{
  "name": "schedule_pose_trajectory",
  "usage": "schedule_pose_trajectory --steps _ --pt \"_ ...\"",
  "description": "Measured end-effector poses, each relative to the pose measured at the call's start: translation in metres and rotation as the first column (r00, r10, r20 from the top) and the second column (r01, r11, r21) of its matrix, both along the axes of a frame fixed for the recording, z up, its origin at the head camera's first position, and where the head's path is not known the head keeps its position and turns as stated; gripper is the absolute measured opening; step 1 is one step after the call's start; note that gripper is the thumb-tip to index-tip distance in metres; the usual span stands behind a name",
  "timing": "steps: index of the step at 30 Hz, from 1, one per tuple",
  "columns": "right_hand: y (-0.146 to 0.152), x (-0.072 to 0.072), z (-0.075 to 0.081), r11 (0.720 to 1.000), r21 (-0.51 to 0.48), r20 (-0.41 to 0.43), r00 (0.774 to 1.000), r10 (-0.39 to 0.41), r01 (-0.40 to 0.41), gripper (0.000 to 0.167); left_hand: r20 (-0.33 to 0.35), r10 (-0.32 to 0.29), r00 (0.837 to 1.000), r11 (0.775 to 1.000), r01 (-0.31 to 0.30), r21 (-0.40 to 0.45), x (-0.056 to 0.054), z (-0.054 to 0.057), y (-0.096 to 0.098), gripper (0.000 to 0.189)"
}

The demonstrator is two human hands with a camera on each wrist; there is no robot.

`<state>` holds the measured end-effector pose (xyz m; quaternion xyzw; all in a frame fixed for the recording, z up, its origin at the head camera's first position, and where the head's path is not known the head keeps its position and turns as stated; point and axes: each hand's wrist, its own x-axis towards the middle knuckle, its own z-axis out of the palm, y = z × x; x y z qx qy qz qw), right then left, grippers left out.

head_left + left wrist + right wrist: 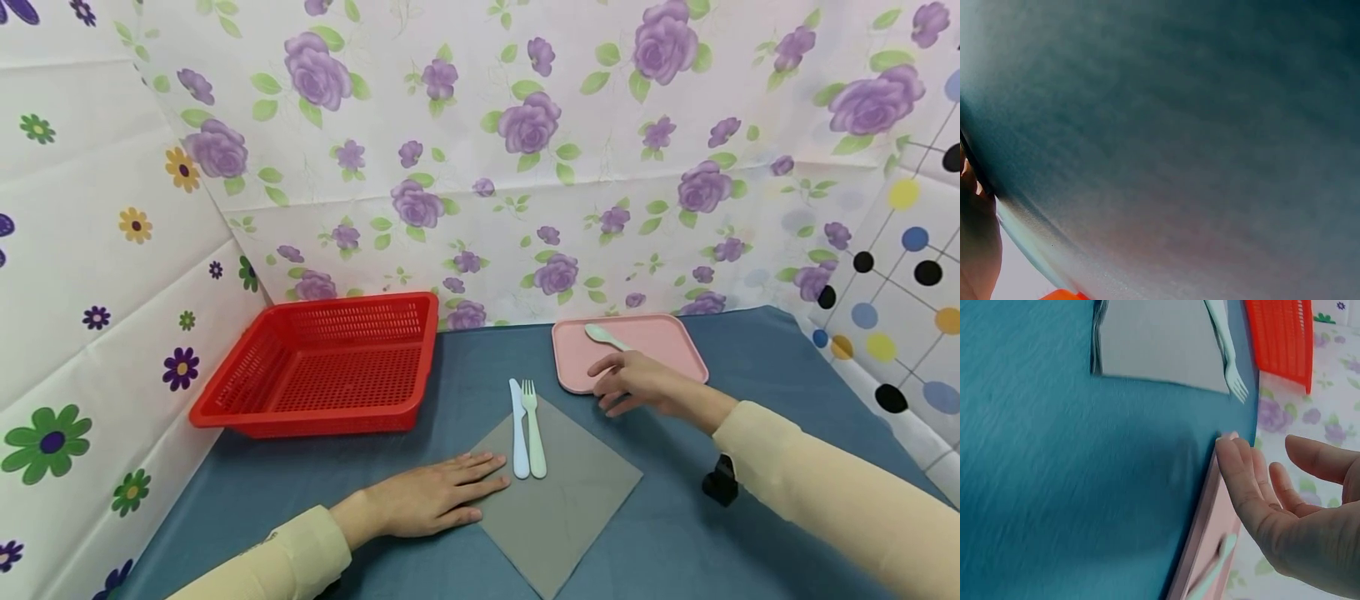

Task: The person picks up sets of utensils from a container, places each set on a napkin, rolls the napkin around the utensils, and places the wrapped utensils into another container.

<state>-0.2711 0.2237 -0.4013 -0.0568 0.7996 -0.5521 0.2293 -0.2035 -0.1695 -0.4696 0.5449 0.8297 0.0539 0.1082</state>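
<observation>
My left hand point(427, 497) lies flat, fingers spread, with its fingertips over the left edge of a grey napkin point(570, 517) set like a diamond. On that napkin a pale blue knife point(519, 442) and a pale green fork point(535, 442) lie side by side, handles toward me. My right hand point(637, 383) hovers at the front edge of a pink tray point(667, 337), fingers loosely bent and nothing in them. A pale green spoon point(600, 334) rests on the tray, its handle partly hidden behind the right hand. In the right wrist view the spoon point(1215, 570) lies apart from the fingers.
A red perforated basket point(345, 379) stands at the back left of the blue tablecloth point(247, 492). Flowered cloth point(480, 150) hangs along the back, and a dotted sheet point(915, 317) borders the right side.
</observation>
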Motion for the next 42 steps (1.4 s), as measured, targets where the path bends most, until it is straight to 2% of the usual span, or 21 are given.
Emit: schedule_pose_trajectory --steps 12,24,42 --pt "0.034 -0.001 0.012 1.0 -0.01 -0.024 1.0 0.007 -0.007 0.057 0.0 0.006 1.0 1.0 -0.006 -0.007 0.001 0.002 0.0 0.059" --pt "0.062 -0.013 0.019 1.0 -0.012 -0.031 0.999 -0.021 0.021 0.063 -0.006 0.005 1.0 1.0 -0.005 -0.007 0.0 0.003 0.0 0.059" --pt "0.075 -0.027 0.032 0.998 -0.01 -0.074 0.995 -0.064 0.064 0.059 0.009 0.003 1.0 1.0 -0.003 -0.003 0.0 0.001 0.0 0.059"
